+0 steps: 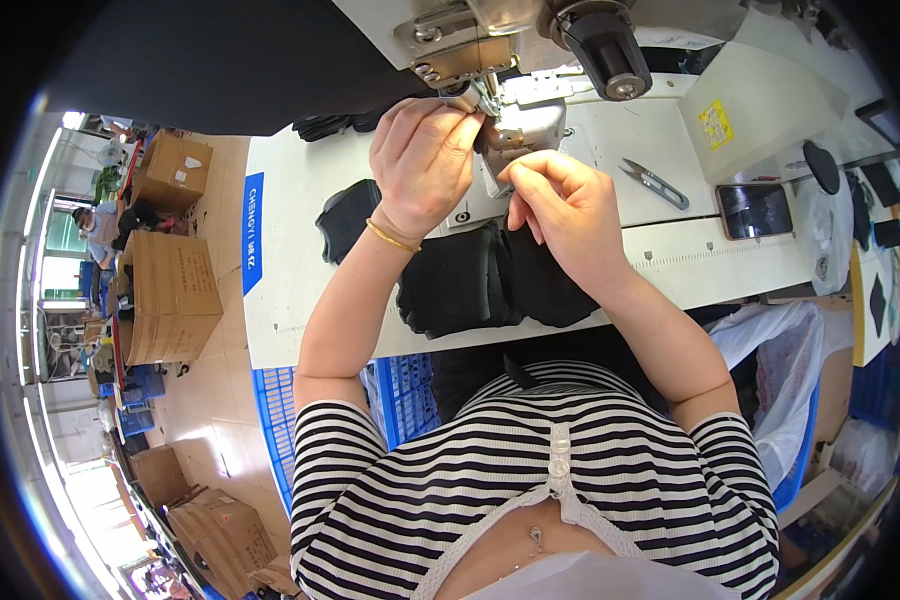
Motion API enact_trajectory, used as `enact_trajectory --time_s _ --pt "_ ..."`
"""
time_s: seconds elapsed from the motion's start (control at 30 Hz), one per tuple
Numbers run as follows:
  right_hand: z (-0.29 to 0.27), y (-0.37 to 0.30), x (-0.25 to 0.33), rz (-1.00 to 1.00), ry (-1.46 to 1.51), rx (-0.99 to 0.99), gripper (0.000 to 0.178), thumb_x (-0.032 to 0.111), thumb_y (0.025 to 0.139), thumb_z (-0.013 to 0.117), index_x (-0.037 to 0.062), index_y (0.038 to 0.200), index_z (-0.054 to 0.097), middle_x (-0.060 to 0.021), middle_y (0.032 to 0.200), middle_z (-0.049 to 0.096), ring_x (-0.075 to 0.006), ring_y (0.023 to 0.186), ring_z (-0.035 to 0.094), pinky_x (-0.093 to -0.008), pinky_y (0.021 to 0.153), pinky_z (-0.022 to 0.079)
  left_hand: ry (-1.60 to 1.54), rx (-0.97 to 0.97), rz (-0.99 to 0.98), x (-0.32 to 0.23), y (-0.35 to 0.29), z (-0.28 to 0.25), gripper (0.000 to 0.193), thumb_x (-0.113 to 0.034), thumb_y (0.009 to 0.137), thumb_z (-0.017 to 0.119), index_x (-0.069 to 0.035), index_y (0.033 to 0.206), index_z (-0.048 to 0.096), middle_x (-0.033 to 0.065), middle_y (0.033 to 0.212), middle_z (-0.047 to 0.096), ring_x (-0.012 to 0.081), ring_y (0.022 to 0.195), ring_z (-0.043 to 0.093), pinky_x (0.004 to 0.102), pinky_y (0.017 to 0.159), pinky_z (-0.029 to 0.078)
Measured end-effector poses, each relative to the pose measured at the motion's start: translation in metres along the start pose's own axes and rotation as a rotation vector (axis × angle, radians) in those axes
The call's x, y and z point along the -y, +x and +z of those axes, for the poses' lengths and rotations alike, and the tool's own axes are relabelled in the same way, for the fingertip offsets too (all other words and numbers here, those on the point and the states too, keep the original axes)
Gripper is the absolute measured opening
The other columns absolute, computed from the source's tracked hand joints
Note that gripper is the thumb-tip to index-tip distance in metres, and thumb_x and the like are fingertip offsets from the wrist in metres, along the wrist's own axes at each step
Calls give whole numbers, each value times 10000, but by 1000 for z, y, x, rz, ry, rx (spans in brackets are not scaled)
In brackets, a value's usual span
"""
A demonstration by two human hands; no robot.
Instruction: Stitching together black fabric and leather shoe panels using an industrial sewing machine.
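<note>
At the sewing machine (515, 130) my left hand (425, 160) reaches up to the needle area, fingertips pinched together beside the presser foot. Whatever lies between those fingertips is too small to make out. My right hand (565, 205) is just right of it, thumb and forefinger closed in a pinch in front of the machine's metal bed; anything in them is not visible. Below both hands, a stack of black fabric pieces (455, 280) lies near the table's front edge. Another black fabric bundle (348, 220) sits left of my left wrist.
Thread snips (655, 184) and a phone (755, 212) lie on the white table (300, 290) to the right. Blue plastic baskets (407, 400) stand below the front edge. Cardboard boxes (175, 295) line the floor at left, with another person (100, 232) farther off.
</note>
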State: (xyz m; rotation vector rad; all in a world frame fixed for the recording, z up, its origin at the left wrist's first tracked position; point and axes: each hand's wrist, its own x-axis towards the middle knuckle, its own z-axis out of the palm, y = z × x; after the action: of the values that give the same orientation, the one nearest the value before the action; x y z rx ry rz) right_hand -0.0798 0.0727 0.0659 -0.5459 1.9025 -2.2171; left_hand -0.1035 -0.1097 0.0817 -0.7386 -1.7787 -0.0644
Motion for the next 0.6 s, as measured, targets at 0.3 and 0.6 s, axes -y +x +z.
enact_trajectory --time_s 0.3,0.6 --pt "-4 -8 -2 -34 -106 8 150 123 925 589 3 893 674 -31 642 631 -56 559 537 -239 528 411 -40 2 -18 -5 -2 0 231 18 646 720 -29 869 682 59 899 652 228 848 635 363 763 516" --pt "-53 -44 -31 -306 -1067 -115 559 260 735 813 -62 1140 602 -138 1033 543 -310 995 546 -406 881 434 -189 251 -481 -2 -26 4 347 37 651 667 -29 988 619 95 1010 580 310 921 558 414 815 449"
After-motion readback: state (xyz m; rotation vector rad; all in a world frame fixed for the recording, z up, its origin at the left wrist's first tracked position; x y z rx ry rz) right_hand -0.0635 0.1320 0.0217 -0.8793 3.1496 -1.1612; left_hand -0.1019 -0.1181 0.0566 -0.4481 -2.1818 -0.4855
